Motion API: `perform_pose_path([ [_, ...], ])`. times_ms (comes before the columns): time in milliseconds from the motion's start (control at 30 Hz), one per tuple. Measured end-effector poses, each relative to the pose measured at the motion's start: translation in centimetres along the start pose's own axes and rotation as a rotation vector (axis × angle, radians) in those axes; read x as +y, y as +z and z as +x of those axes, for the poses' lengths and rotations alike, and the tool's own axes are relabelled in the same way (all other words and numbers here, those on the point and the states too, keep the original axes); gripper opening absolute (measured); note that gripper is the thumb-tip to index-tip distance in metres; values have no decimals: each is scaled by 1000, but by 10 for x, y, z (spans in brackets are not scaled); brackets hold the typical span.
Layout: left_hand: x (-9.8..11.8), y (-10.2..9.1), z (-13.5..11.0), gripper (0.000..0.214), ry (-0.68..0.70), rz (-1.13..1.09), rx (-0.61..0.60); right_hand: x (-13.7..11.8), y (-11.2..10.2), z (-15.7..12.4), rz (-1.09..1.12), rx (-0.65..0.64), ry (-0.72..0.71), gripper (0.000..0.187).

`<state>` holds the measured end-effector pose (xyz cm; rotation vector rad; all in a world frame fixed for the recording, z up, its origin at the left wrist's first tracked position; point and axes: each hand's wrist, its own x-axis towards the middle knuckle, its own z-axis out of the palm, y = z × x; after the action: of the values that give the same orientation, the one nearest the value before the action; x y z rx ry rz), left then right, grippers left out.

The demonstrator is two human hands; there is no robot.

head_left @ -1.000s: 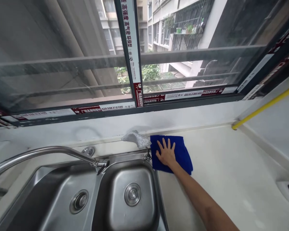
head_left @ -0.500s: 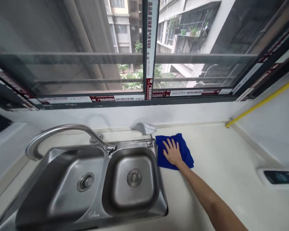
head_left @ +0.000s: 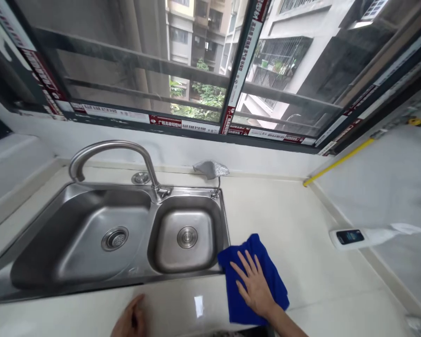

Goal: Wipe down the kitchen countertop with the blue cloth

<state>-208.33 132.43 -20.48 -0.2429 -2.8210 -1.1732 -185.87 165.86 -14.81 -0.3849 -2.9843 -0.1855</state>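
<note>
My right hand [head_left: 254, 286] lies flat with fingers spread on a blue cloth [head_left: 247, 262], pressing it onto the pale countertop [head_left: 294, 224] just right of the sink's front corner. My left hand [head_left: 130, 320] shows at the bottom edge, resting on the counter's front strip below the sink; its fingers look curled and hold nothing I can make out. The steel double sink [head_left: 91, 276] fills the left half, with a curved tap [head_left: 108, 149] over it.
A grey scouring cloth [head_left: 210, 168] hangs behind the sink's right corner. A white spray bottle [head_left: 365, 236] lies on its side at the right wall. A yellow pipe [head_left: 337, 162] runs along the right. A window [head_left: 196, 70] stands behind the counter.
My right hand has drawn the blue cloth from the back of the counter toward the front edge. The view has pulled back and my left hand has come into sight.
</note>
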Motion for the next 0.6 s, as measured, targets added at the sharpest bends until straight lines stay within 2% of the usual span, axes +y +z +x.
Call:
perform_pose_path([
  [133, -2, 7, -10, 47, -35, 114, 54, 18, -4, -51, -25, -36, -117, 65],
  [233, -4, 8, -14, 49, 6, 159, 65, 24, -3, -66, -62, -23, -144, 68],
  [333, -5, 8, -16, 48, 66, 144, 76, 11, -2, -58, -83, -42, -142, 70],
  [433, -2, 7, -18, 45, 96, 86, 90, -13, -3, -37, -67, -108, -197, 71],
  [600, 8, 0, -28, 45, -100, -87, 76, -57, -11, 7, 88, -304, -407, 75],
])
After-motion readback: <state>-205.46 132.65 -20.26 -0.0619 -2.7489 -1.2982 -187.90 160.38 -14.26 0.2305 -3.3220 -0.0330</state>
